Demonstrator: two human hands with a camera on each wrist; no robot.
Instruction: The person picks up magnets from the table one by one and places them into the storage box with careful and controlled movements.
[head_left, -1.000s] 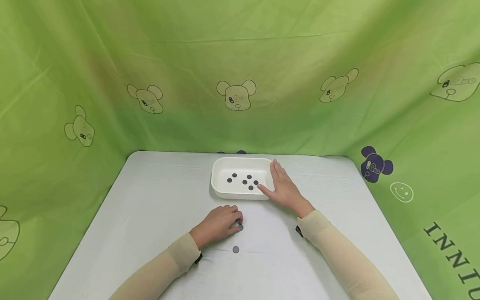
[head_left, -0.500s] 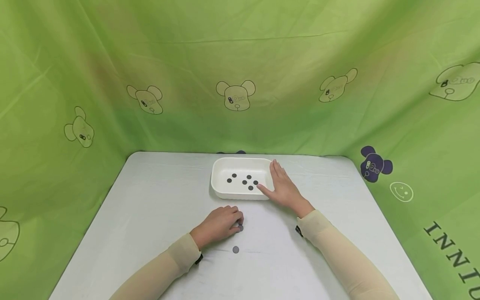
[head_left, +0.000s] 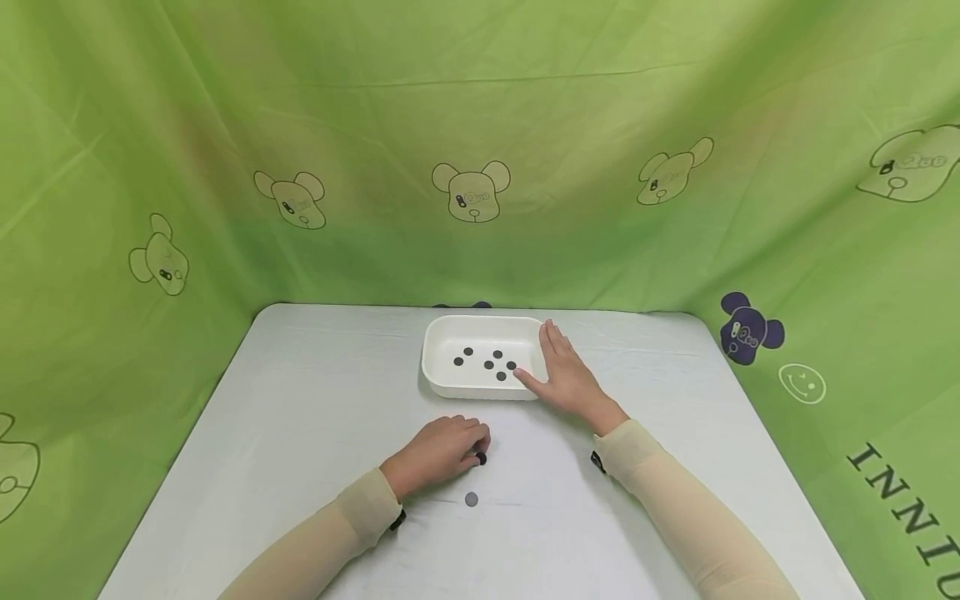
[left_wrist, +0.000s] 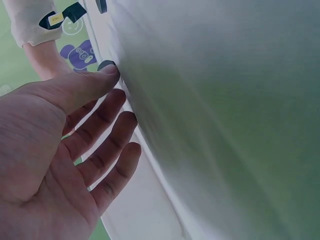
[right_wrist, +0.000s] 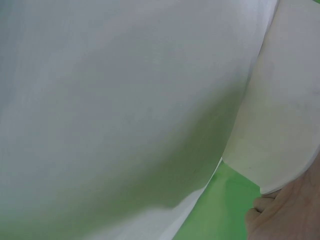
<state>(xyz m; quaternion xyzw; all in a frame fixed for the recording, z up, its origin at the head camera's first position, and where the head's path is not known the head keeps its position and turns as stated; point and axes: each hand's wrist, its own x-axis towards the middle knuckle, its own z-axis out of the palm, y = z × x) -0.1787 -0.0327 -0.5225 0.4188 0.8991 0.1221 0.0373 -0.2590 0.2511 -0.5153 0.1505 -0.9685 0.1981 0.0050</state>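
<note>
In the head view my left hand [head_left: 438, 448] is low over the white table, its thumb and index finger pinching a small dark round disc [head_left: 482, 458]. The left wrist view shows the dark edge of this disc [left_wrist: 106, 64] behind the thumb tip, the other fingers loosely bent. Nearer the front lies a single grey disc [head_left: 472, 499]. My right hand [head_left: 572, 382] rests against the right end of a white rectangular dish [head_left: 480, 392], fingers straight along the rim and thumb reaching over its front corner. Inside the dish lie several dark discs [head_left: 489, 365], spread apart.
The white-covered table [head_left: 322, 400] has rounded back corners. Green curtains [head_left: 480, 250] printed with bear heads hang behind it and along both sides. The dish stands close to the table's back edge.
The disc at my left fingertips has gone from lying flat and grey to looking black, lifted into the pinch. My left hand has shifted slightly; the right hand and dish have stayed put.
</note>
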